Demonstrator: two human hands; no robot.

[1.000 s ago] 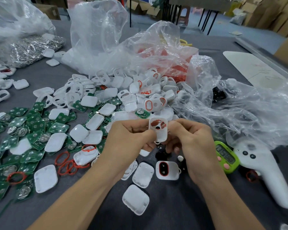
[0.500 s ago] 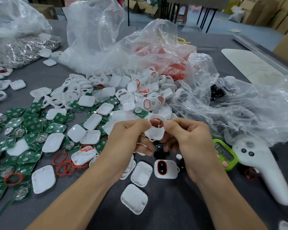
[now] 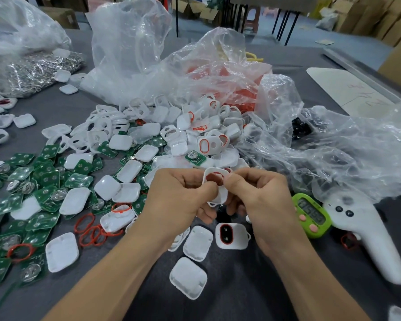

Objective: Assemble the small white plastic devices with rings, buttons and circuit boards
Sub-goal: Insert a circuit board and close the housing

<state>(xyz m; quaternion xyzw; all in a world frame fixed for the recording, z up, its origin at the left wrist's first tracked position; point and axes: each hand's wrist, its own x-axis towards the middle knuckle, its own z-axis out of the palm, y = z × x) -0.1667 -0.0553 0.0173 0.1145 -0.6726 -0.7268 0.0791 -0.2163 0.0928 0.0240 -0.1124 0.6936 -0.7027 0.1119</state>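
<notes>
Both hands hold one white shell [image 3: 214, 181] with a red ring in its opening, above the grey table. My left hand [image 3: 178, 195] pinches its left edge; my right hand [image 3: 259, 198] pinches the right edge, thumb near the ring. Below them lies a white device with a black button [image 3: 230, 235]. White back covers [image 3: 197, 243] lie beside it. Green circuit boards [image 3: 44, 179] spread at left, loose red rings [image 3: 90, 230] near them. A heap of white front shells [image 3: 195, 133] sits behind the hands.
Crumpled clear plastic bags [image 3: 333, 154] lie right and behind. A green timer [image 3: 311, 214] and a white controller [image 3: 366, 235] rest at right. A bag of metal parts [image 3: 37, 68] sits far left. A white board [image 3: 347, 89] lies far right.
The shell has been tilted in my hands from facing up-front to lying flatter, and both hands have shifted slightly lower and closer on it.
</notes>
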